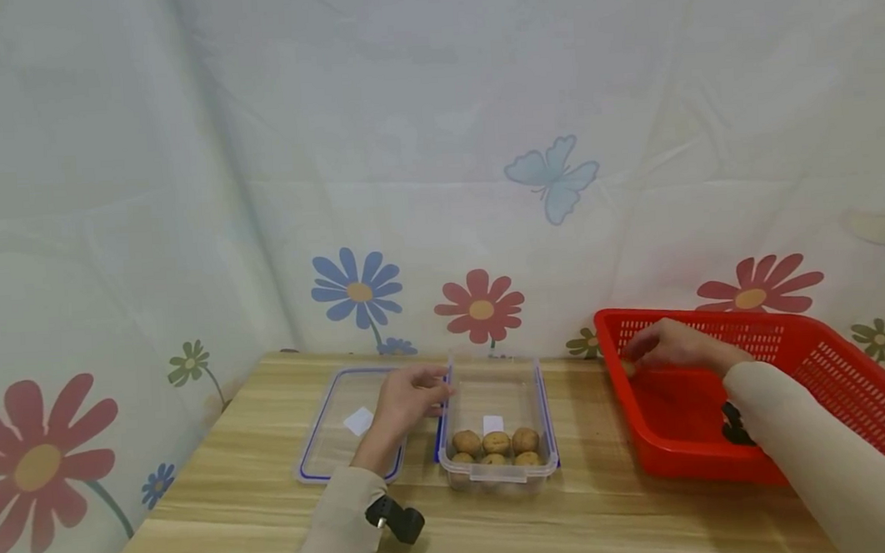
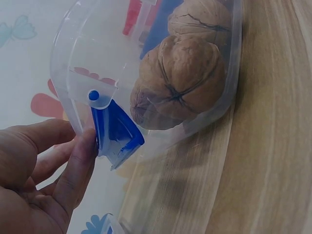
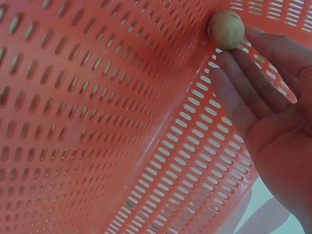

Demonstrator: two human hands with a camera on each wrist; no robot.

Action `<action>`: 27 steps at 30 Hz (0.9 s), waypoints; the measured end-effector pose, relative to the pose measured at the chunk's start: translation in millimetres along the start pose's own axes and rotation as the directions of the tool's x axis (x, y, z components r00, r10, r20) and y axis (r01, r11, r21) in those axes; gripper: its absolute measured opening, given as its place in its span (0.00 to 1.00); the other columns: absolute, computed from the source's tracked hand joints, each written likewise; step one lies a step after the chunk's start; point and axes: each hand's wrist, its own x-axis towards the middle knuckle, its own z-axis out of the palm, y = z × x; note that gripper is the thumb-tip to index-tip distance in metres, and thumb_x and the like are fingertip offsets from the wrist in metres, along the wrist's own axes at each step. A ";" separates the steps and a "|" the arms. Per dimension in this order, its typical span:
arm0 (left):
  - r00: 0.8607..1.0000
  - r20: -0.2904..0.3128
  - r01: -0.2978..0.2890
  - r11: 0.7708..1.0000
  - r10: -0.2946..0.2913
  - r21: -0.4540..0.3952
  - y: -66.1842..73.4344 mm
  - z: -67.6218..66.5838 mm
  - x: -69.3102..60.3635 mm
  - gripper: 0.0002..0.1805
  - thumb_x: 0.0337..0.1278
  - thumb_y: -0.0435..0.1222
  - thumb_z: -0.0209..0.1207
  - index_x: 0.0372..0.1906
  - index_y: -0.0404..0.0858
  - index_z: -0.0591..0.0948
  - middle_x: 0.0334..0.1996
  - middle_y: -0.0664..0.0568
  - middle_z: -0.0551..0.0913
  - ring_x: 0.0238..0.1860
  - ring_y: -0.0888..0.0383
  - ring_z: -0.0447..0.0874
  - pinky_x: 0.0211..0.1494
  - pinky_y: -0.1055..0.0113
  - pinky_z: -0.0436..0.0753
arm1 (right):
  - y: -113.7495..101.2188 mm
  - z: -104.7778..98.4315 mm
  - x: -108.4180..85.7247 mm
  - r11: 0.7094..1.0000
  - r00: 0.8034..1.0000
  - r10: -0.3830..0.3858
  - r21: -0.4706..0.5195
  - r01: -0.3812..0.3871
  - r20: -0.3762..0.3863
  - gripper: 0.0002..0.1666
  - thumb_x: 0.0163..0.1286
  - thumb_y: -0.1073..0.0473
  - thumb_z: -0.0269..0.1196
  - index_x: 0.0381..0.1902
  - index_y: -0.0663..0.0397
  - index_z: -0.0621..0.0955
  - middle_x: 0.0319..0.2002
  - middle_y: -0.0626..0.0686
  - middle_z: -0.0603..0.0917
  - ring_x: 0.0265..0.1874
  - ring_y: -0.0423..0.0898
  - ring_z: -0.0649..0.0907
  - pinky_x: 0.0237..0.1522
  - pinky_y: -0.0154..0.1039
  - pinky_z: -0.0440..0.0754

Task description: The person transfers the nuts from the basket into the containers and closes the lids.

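A clear plastic container with blue latches holds several walnuts, gathered at its near end. My left hand pinches the container's left rim, thumb and fingers beside a hanging blue latch in the left wrist view. Inside the red basket, my right hand is down at the left wall. Its fingertips hold a single walnut in the basket's corner, as the right wrist view shows; in the head view most of that walnut is hidden by the fingers.
A clear lid with a blue seal lies flat left of the container, partly behind the left forearm. The wooden table meets a flower-printed curtain at the back. The basket's raised rim stands around the right hand.
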 end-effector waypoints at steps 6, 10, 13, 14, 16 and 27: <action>1.000 0.003 0.009 1.000 -0.009 0.008 0.2 -0.3 -0.7 0.17 0.67 0.28 0.69 0.59 0.29 0.86 0.42 0.41 0.88 0.39 0.49 0.92 0.41 0.60 0.94 | 0.9 -0.6 2.6 1.000 0.999 -0.008 -0.026 0.009 0.047 0.26 0.67 0.56 0.76 0.60 0.60 0.87 0.51 0.60 0.89 0.47 0.56 0.87 0.56 0.59 0.89; 1.000 0.004 0.007 1.000 -0.007 0.014 0.1 -0.3 -0.8 0.17 0.67 0.28 0.69 0.59 0.29 0.86 0.42 0.41 0.88 0.39 0.48 0.92 0.41 0.60 0.94 | -1.1 0.5 3.7 0.999 0.998 0.036 -0.030 -0.035 0.048 0.26 0.67 0.57 0.77 0.60 0.60 0.87 0.51 0.60 0.89 0.47 0.56 0.87 0.55 0.58 0.89; 1.000 0.004 0.008 1.000 -0.008 0.014 0.4 -0.3 -0.8 0.17 0.67 0.28 0.69 0.59 0.29 0.86 0.42 0.40 0.88 0.39 0.49 0.92 0.41 0.60 0.94 | -6.4 2.0 2.2 0.995 0.995 0.090 -0.048 -0.088 0.038 0.25 0.67 0.56 0.77 0.59 0.60 0.87 0.51 0.59 0.89 0.47 0.55 0.86 0.57 0.60 0.88; 1.000 0.004 0.011 1.000 -0.011 0.015 0.6 -0.3 -0.8 0.17 0.67 0.28 0.69 0.59 0.29 0.86 0.42 0.41 0.88 0.39 0.49 0.92 0.41 0.60 0.93 | -8.5 2.6 1.5 0.993 0.994 0.102 -0.059 -0.100 0.035 0.25 0.68 0.56 0.76 0.59 0.59 0.87 0.50 0.58 0.89 0.46 0.55 0.86 0.57 0.61 0.88; 1.000 0.005 0.009 1.000 -0.009 0.017 0.7 -0.3 -0.9 0.18 0.67 0.28 0.69 0.59 0.29 0.86 0.43 0.40 0.88 0.39 0.49 0.92 0.41 0.61 0.93 | -10.5 3.8 1.4 0.989 0.992 0.126 -0.078 -0.124 0.021 0.23 0.68 0.55 0.77 0.57 0.58 0.87 0.48 0.56 0.89 0.44 0.53 0.86 0.58 0.61 0.87; 1.000 0.005 0.020 1.000 -0.020 0.018 0.9 0.3 -1.0 0.18 0.67 0.29 0.69 0.60 0.30 0.86 0.43 0.41 0.88 0.39 0.49 0.92 0.42 0.60 0.93 | -8.8 6.9 8.9 0.994 0.997 0.074 -0.088 -0.071 0.024 0.11 0.66 0.59 0.77 0.43 0.54 0.88 0.39 0.52 0.88 0.38 0.51 0.84 0.51 0.48 0.91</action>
